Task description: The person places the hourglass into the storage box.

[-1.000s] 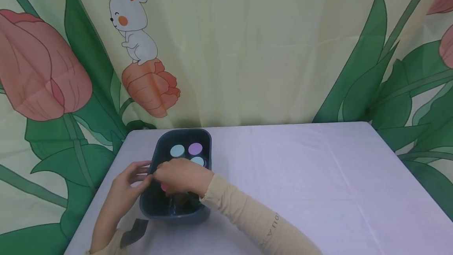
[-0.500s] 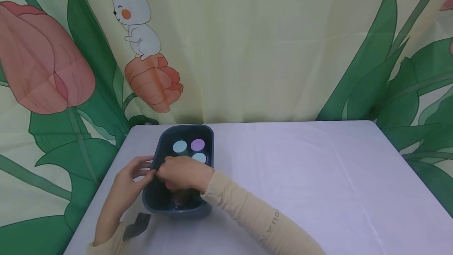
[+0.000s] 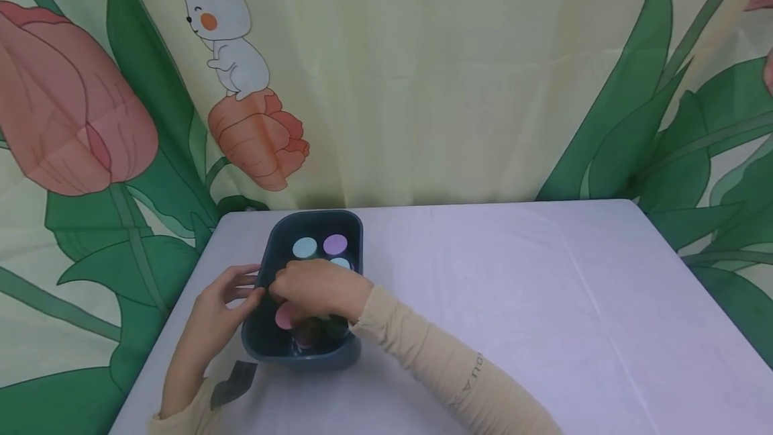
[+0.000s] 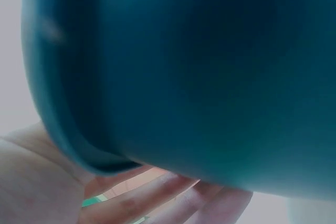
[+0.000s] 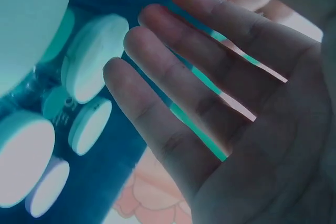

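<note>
A dark blue bin (image 3: 252, 348) with rounded corners holds several small containers with round, flat lids. Two pale blue lids, one of them the far-left lid (image 3: 304, 247), and a lilac lid (image 3: 335, 244) lie toward the far end; a pink lid (image 3: 285, 315) shows nearer. My left hand (image 3: 211, 321) rests against the bin's left rim; in the left wrist view its fingers (image 4: 152, 195) lie along the outer wall. Inside the bin my right hand (image 3: 320, 287) has straight, slightly spread fingers (image 5: 168, 77) with nothing between them. Fingertips lie beside a mint lid (image 5: 94, 59); contact is unclear.
The bin stands at the left of a table (image 3: 495, 314) with a white cloth. Behind hangs a curtain (image 3: 410, 86) printed with tulips, a rabbit and a carrot. Dim round shapes (image 3: 306, 334) sit at the bin's near end, partly hidden by the right hand.
My right hand has shifted slightly to the right in the bin, so more of the pink lid shows. The left hand stays at the rim. The head view has moved a little.
</note>
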Demonstrator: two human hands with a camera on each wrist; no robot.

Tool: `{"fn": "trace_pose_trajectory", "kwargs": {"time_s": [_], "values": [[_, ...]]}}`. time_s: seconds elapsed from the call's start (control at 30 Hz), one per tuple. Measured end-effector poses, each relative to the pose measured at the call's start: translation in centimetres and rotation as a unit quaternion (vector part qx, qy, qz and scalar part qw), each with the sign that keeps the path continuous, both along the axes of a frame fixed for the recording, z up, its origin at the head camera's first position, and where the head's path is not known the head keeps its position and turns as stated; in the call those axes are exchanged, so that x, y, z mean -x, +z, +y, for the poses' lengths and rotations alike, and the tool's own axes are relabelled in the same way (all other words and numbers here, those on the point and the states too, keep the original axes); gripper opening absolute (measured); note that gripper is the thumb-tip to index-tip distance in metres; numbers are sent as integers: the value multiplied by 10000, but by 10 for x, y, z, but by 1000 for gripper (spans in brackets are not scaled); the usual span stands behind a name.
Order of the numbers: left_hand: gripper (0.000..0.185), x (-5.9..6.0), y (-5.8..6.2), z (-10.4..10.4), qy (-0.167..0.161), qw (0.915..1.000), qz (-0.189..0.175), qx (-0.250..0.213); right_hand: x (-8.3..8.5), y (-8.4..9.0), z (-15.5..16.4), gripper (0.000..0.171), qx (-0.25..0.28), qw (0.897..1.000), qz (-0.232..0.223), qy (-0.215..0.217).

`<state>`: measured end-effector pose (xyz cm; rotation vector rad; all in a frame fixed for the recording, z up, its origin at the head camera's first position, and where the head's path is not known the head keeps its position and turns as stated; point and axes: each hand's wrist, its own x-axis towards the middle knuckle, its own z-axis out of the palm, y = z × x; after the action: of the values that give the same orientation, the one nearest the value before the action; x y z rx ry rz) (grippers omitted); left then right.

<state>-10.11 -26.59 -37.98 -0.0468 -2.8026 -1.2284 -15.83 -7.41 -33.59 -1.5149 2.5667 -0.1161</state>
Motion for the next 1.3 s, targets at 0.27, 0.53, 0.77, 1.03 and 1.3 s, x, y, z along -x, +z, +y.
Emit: {"fn": "trace_pose_trajectory", "kwargs": {"time_s": [0.27,0.53,0.77,1.03,1.3], "values": [[48,-1,6,1,115,9999,-5,108,2,12,15,43,-93,9997,199,-90],[42,-8,31,4,113,9968,713,353,2,27,37,48,356,9965,751,-6],[41,-13,53,17,80,9934,1061,427,-1,40,68,52,840,9914,991,-170],[46,-13,73,49,-160,9869,1590,220,-4,48,108,52,1520,9827,731,-759],[55,-6,73,83,-74,9750,2146,568,-12,49,144,58,2100,9625,1196,-1233]]}}
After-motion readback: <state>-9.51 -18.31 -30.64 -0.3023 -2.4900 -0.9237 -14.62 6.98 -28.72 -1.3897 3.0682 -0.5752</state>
